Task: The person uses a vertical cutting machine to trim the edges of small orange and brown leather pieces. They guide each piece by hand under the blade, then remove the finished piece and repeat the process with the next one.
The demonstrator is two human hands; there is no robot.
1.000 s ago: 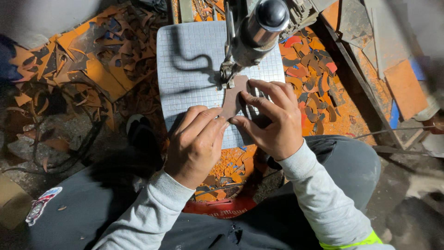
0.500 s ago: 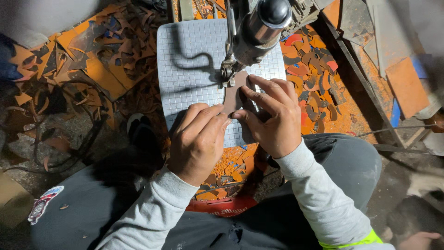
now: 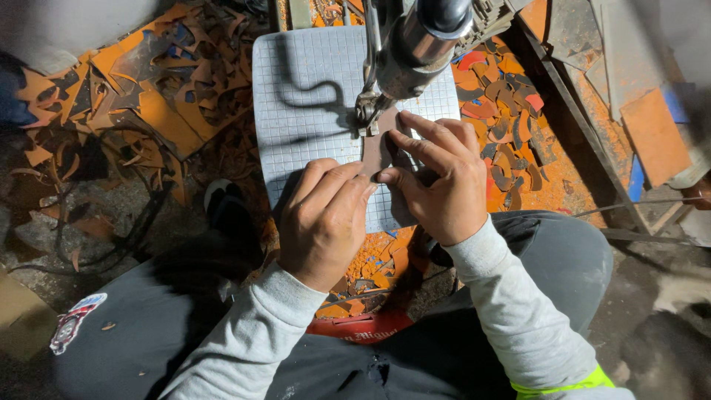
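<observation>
Basically: dim workshop floor, littered with orange and brown leather offcuts [image 3: 178, 111] on both sides. In the middle sits a small grey table [image 3: 304, 96] with a grid-pattern top, lit from above.

Workpiece: narrow dark brown leather piece [image 3: 376, 148], flat on the table, running from under the machine's foot back toward the person. Matte, edges look cut straight; far end sits right at the needle area.

Left hand [image 3: 326, 222] is curled, fingertips pressing the near end of the leather piece down. Right hand [image 3: 437, 181] lies just beside it, fingers spread flat, index and thumb pinching/holding the piece's right edge; fingertips reach up close to the foot. Both hands touch the piece, neither wraps around it.

Around: metal machine head [image 3: 415, 44] with a cylindrical body hangs over the table and hides part of the far edge. Its shadow falls across the grid. Dark cables [image 3: 126, 222] loop on the floor at left. Metal frame rails [image 3: 585, 133] at right. Person's grey-trousered knees [image 3: 563, 259] flank the table's near edge.
</observation>
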